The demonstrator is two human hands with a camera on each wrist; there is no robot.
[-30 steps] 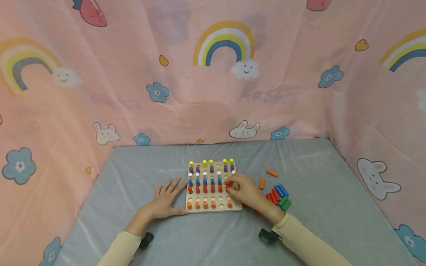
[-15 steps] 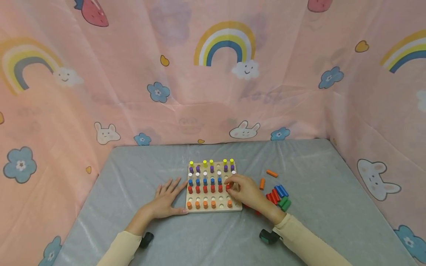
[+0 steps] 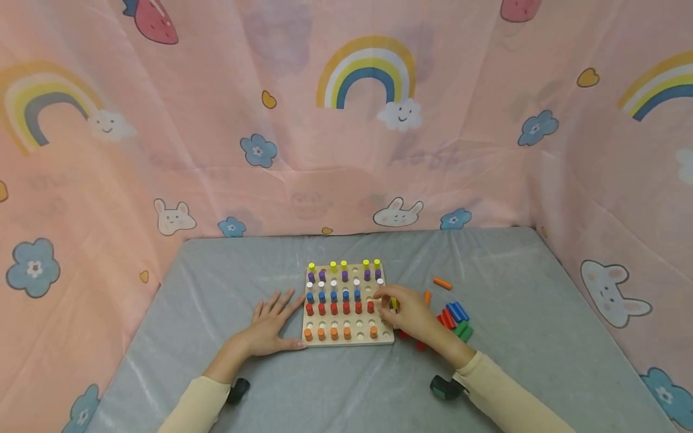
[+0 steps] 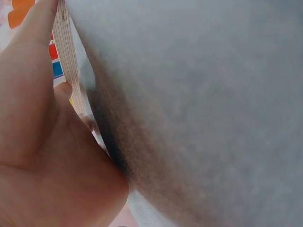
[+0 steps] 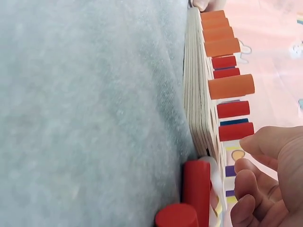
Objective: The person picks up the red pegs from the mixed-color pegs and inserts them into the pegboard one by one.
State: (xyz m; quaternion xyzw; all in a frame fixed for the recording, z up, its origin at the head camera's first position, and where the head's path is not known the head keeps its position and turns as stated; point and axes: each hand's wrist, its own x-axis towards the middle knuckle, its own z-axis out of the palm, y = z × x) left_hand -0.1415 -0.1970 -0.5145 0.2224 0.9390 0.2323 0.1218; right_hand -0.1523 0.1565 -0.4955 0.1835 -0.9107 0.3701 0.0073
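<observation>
A wooden pegboard (image 3: 352, 343) lies on the table with rows of upright pegs: orange, red, blue, white, purple and yellow. My left hand (image 3: 267, 331) rests flat at its left side, fingers spread, with thumb and index fingertips at the edge. At the right side, my right hand (image 3: 411, 313) hovers by the end of the red row, thumb and fingers apart with nothing between them. The red peg (image 3: 370, 307) nearest it stands upright in its hole. In the right wrist view, the thumb (image 5: 270, 142) is close to a red peg (image 5: 236, 131).
Loose pegs lie right of the board: blue pegs (image 3: 458, 311), green pegs (image 3: 463, 331), red pegs (image 3: 447, 319) and an orange peg (image 3: 442, 283). A red peg (image 5: 196, 189) lies close against the board's right side. Pink printed cloth (image 3: 465, 156) hangs behind the grey table (image 3: 243, 258).
My right hand has let go of the red peg at the end of the red row and shifted slightly right, uncovering it. The left hand has stayed put.
</observation>
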